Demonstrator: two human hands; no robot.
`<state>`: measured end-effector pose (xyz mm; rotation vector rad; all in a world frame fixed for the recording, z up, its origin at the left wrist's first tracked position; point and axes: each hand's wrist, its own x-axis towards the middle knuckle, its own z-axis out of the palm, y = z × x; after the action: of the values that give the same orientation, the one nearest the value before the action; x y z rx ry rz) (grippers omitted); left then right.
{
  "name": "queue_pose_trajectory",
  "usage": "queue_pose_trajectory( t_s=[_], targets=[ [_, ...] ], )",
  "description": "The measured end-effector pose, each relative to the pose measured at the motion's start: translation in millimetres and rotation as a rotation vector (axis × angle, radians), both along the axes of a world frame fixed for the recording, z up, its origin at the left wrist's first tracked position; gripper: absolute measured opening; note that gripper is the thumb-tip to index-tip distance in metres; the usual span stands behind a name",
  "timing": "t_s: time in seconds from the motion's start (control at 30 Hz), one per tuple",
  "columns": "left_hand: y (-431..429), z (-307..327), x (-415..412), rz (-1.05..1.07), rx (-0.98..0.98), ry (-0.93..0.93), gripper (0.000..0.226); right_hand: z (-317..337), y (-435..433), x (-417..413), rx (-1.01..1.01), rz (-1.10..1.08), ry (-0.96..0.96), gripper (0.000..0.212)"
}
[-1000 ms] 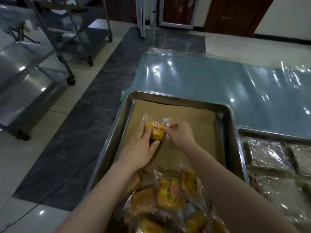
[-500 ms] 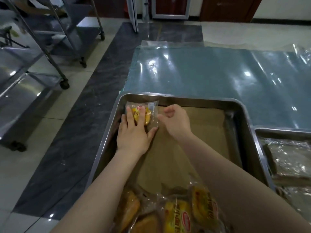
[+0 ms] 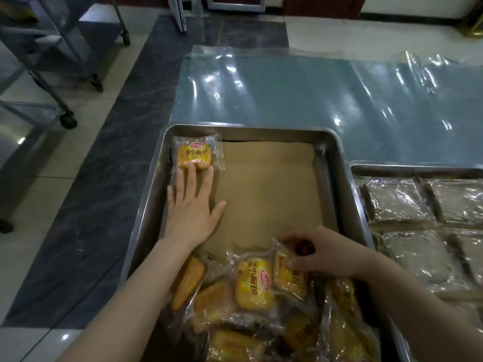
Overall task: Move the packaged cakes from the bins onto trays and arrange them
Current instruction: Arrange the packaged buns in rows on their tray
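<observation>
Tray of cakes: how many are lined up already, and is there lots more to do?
Just begun. The first cake lies in the far left corner of the tray, the left hand touching it with flat fingers. The right hand grips a second cake from the pile. The pile and bare brown paper show nearly everything is left.

Touches packaged cake point(image 3: 194, 155) with straight fingertips of left hand point(image 3: 192, 207), cake just ahead of them in a corner of the tray point(image 3: 337, 152). Pinches second cake point(image 3: 287, 280) under curled fingers of right hand point(image 3: 321, 253), pile of cakes point(image 3: 253, 286) just beside them.

"小面包" on the cake wrapper point(image 3: 194, 155)
</observation>
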<state>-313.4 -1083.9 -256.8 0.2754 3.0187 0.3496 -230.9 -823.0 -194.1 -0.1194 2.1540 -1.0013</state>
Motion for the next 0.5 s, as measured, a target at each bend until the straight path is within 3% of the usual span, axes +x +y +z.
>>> queue_pose_trajectory(
  t_s=[0.1, 0.2, 0.33, 0.43, 0.5],
  targets=[
    [-2.7, -12.6, 12.8, -0.022, -0.082, 0.002, 0.069, -0.5, -0.6, -0.2, -0.023, -0.07, -0.017, 0.025],
    [-2.1, -14.3, 12.8, -0.004, -0.076, 0.055, 0.069, -4.0, -1.2, -10.7, -0.113, -0.33, 0.077, 0.026],
    [-2.1, -14.6, 12.3, 0.0, -0.044, 0.078, 0.066, -12.1, -17.4, -35.0, -0.142, -0.763, 0.244, 0.054],
    [-2.5, -15.4, 12.9, 0.01, -0.035, 0.092, 0.065, -26.2, -29.6, -45.7, 0.172, -0.612, 0.454, 0.085],
    [-2.2, -15.9, 12.4, 0.013, -0.034, 0.104, 0.064, -31.4, -35.8, -45.2, 0.297, -0.483, 0.613, 0.079]
  ],
)
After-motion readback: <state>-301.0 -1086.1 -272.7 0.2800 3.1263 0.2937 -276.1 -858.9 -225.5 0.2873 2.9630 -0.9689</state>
